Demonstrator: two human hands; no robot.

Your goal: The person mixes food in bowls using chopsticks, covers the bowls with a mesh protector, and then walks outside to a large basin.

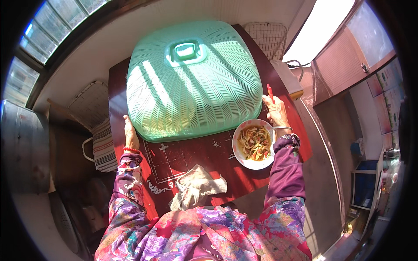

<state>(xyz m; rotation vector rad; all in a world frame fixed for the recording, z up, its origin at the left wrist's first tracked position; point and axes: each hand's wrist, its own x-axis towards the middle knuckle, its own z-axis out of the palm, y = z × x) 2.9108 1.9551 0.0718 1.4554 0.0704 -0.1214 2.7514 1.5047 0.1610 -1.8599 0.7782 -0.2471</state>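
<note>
A large green plastic mesh food cover stands on the dark red table. My left hand is against its left side, fingers partly hidden by the wrist and cover. At the cover's right side, my right hand holds red chopsticks that point away from me; whether its fingers also touch the cover is unclear. Just below that hand sits a white bowl of noodle-like food with broth. Something yellowish shows faintly through the mesh. A crumpled pale cloth lies at the near table edge.
A folding chair with a striped cloth stands left of the table. Beyond the far right corner is a wire-grid chair back, with a covered seat or stool beside the table. A shelf unit stands at the far right.
</note>
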